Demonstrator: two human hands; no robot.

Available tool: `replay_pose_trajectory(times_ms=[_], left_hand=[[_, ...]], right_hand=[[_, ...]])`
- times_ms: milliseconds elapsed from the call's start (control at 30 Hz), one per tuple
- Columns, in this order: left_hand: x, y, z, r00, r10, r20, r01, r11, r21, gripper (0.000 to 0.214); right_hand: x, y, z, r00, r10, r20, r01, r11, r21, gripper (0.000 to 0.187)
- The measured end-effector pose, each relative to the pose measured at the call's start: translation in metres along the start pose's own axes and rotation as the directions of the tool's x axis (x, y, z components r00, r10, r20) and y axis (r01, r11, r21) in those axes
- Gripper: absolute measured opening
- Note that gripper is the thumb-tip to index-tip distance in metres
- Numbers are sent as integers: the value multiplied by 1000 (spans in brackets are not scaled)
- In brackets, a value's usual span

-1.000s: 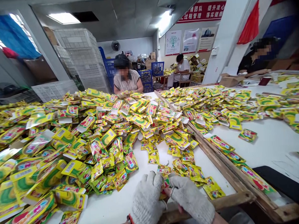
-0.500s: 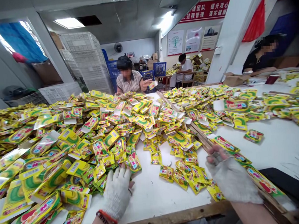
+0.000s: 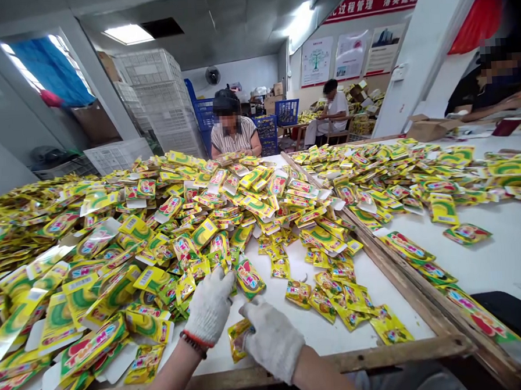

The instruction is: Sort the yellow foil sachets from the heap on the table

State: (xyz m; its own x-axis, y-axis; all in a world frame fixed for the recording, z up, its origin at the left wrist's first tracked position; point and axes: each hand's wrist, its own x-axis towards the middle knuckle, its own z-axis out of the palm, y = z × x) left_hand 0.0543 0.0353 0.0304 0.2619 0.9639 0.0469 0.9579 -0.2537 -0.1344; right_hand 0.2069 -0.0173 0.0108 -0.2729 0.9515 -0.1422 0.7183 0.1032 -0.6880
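My left hand (image 3: 212, 308), in a white knitted glove, is at the near edge of a large heap of yellow-green snack boxes and packets (image 3: 158, 247). Its fingers are curled, and what they hold, if anything, is hidden. A yellow, green and red packet (image 3: 250, 278) lies right beside its fingertips. My right hand (image 3: 274, 337), gloved too with bare fingertips, has closed on a small yellow packet (image 3: 237, 340) low over the white tabletop (image 3: 287, 298). Several small yellow sachets (image 3: 331, 299) lie to its right.
A wooden strip (image 3: 386, 258) divides the table, and another wooden edge (image 3: 360, 358) runs along the front. More boxes (image 3: 444, 208) and a black object (image 3: 507, 316) lie on the right. Other people (image 3: 233, 129) sit around; white crates (image 3: 159, 95) stand stacked behind.
My right hand has moved left from the wooden strip to beside my left hand and taken a small yellow packet. My left hand has curled its fingers. The person opposite has lowered a box.
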Motion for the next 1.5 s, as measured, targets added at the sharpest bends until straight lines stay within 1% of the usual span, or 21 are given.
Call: replay_pose_trajectory(times_ms=[100, 200, 267, 333, 433, 500, 600, 667, 733, 800, 867, 933, 967, 1033, 1100, 1167, 1200, 1300, 1333, 1433, 1500], left_hand=[[14, -4, 5, 997, 77, 6, -77, 992, 98, 40], [20, -5, 10, 994, 107, -13, -104, 987, 124, 39], [22, -6, 11, 992, 123, -12, -121, 986, 119, 33], [21, -7, 11, 989, 149, -10, -147, 983, 110, 28], [17, -6, 8, 985, 170, -7, -169, 982, 89, 25], [14, -6, 5, 992, 129, 7, -129, 989, 76, 27], [11, -10, 1, 997, 63, 35, -65, 995, 73, 31], [8, -13, -3, 997, 75, 29, -77, 995, 70, 29], [2, -13, -7, 991, 130, -17, -129, 991, 45, 30], [-10, -7, -9, 974, 222, -54, -223, 975, -16, 32], [-25, 4, -8, 942, 336, -9, -335, 934, -127, 27], [-38, 16, -5, 912, 401, 81, -366, 888, -280, 18], [-43, 21, -3, 914, 391, 109, -333, 876, -349, 18], [-46, 28, 2, 956, 269, 121, -193, 880, -434, 20], [-44, 32, 5, 986, 114, 123, -47, 892, -450, 15], [-41, 36, 8, 989, 22, 150, 45, 902, -430, 22], [-39, 38, 9, 986, 15, 165, 58, 901, -430, 26], [-40, 47, 14, 983, 15, 183, 80, 863, -498, 13], [-40, 49, 15, 983, 6, 186, 96, 840, -535, 13], [-41, 55, 18, 984, -48, 172, 142, 793, -593, 27], [-38, 58, 17, 991, -13, 136, 89, 818, -569, 39]], right_hand=[[5, -8, 6, 996, 16, 85, 0, 983, -184, 38], [1, 2, 4, 996, 59, 60, -46, 978, -202, 31], [-5, 16, -1, 992, 120, 35, -114, 984, -134, 28], [-12, 32, -8, 988, 153, 26, -153, 988, -17, 27], [-21, 51, -18, 994, 103, 34, -107, 977, 185, 32], [-25, 59, -23, 996, 86, 36, -92, 953, 289, 38], [-26, 63, -25, 997, 79, 11, -77, 928, 366, 38], [-27, 63, -24, 998, 67, -7, -60, 928, 369, 31], [-27, 63, -24, 998, 64, -26, -49, 923, 382, 25], [-27, 65, -26, 995, 73, -70, -38, 910, 414, 26], [-27, 71, -32, 985, 104, -135, -36, 901, 432, 28], [-28, 77, -40, 973, 158, -170, -71, 900, 431, 30], [-28, 80, -43, 968, 181, -174, -91, 900, 426, 31], [-29, 83, -50, 964, 208, -165, -124, 902, 414, 31], [-30, 84, -52, 964, 217, -151, -142, 907, 397, 29], [-31, 82, -52, 963, 230, -140, -161, 909, 385, 26], [-31, 81, -51, 962, 235, -138, -166, 908, 386, 25], [-31, 75, -48, 965, 221, -141, -148, 903, 403, 22], [-31, 73, -47, 967, 214, -138, -143, 905, 402, 20], [-28, 66, -44, 965, 226, -132, -165, 916, 365, 16], [-25, 60, -40, 956, 254, -143, -200, 928, 316, 17]])
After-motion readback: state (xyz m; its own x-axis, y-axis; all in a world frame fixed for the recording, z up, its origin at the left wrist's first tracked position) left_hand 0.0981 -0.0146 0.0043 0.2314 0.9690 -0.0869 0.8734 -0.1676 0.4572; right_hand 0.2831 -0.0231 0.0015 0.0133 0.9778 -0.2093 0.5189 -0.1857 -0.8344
